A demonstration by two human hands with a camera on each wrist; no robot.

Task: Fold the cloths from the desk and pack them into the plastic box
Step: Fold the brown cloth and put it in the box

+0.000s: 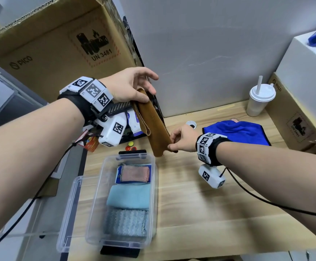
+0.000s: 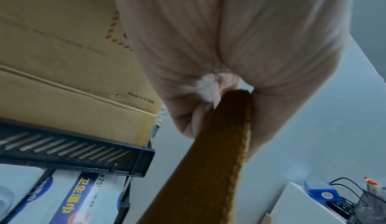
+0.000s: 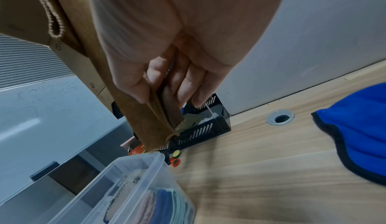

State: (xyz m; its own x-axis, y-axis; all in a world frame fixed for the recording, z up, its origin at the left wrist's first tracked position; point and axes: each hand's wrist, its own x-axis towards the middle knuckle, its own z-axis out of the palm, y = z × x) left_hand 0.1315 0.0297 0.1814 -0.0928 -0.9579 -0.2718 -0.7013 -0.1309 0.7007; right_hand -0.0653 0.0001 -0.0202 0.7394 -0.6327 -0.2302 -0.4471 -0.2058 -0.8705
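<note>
A clear plastic box [image 1: 154, 187] sits on the wooden desk [image 1: 219, 204] at 6 o'clock, holding three folded cloths – pink [image 1: 135, 173], light blue [image 1: 129, 197], grey [image 1: 126, 222]. Above it, the left hand [image 1: 129, 86] pinches the top of a folded brown cloth [image 1: 154, 127] between thumb and fingers, and the right hand [image 1: 181, 138] pinches its lower end. A blue cloth [image 1: 236, 131] lies at 3 o'clock. The cardboard carton [image 1: 49, 48] at 11 o'clock reads "PICO", "UN 3481" – the left wrist view shows "Made in China".
</note>
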